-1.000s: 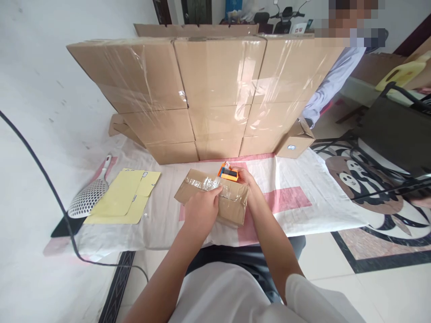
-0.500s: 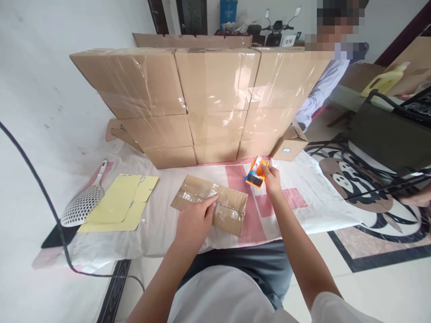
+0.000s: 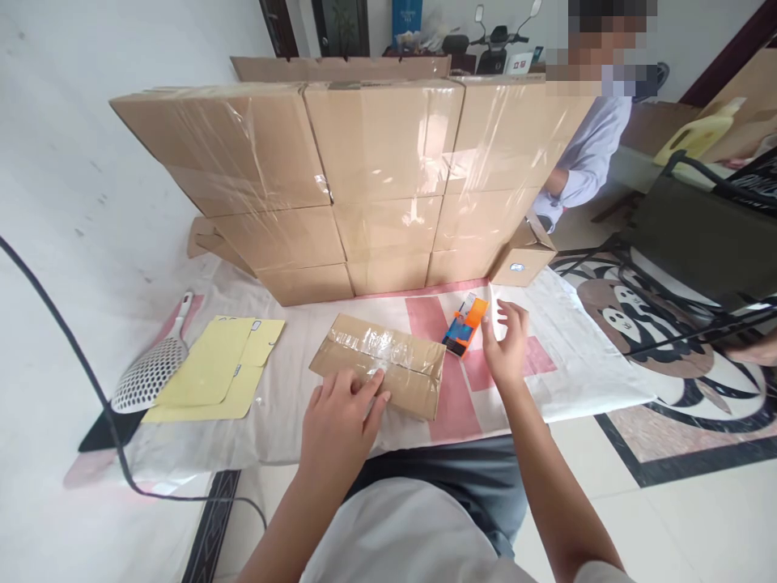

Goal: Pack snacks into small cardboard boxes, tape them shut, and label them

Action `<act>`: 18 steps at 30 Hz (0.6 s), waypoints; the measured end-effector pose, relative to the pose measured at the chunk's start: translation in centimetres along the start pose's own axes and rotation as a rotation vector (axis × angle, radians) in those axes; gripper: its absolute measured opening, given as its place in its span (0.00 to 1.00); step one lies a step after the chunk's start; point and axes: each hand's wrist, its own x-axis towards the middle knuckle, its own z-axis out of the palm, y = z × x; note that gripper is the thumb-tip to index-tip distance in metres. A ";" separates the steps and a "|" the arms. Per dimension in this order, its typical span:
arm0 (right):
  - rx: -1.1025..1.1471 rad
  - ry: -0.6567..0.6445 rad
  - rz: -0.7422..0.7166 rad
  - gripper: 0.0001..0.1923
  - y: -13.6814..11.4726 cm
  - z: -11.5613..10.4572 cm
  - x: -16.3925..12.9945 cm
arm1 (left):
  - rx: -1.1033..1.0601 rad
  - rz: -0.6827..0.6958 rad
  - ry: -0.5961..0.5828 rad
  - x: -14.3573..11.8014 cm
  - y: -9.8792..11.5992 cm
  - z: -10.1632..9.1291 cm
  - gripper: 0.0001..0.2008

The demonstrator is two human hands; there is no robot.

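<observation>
A flat brown cardboard parcel [image 3: 388,362] sealed with clear tape lies on the white and pink cloth [image 3: 291,405] in front of me. My left hand [image 3: 340,421] rests at its near left edge, fingertips on the tape. An orange tape cutter [image 3: 464,325] lies on the cloth just right of the parcel. My right hand [image 3: 507,344] hovers beside it, fingers spread, holding nothing.
A wall of taped cardboard boxes [image 3: 376,162] stands behind the cloth. Yellow sheets [image 3: 222,368] and a white perforated ladle [image 3: 149,372] lie at the left. A small box [image 3: 523,255] sits at the right. Another person's sleeve [image 3: 583,158] shows behind the boxes. A black cable [image 3: 73,340] crosses the left.
My right hand carried the orange cutter from the parcel to the right, set it on the cloth and let go. My left hand slid toward the parcel's near edge.
</observation>
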 end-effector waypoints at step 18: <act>-0.004 -0.764 -0.290 0.33 -6.1 -0.5 -1.0 | -0.164 0.262 0.339 -2.7 -4.0 5.2 0.18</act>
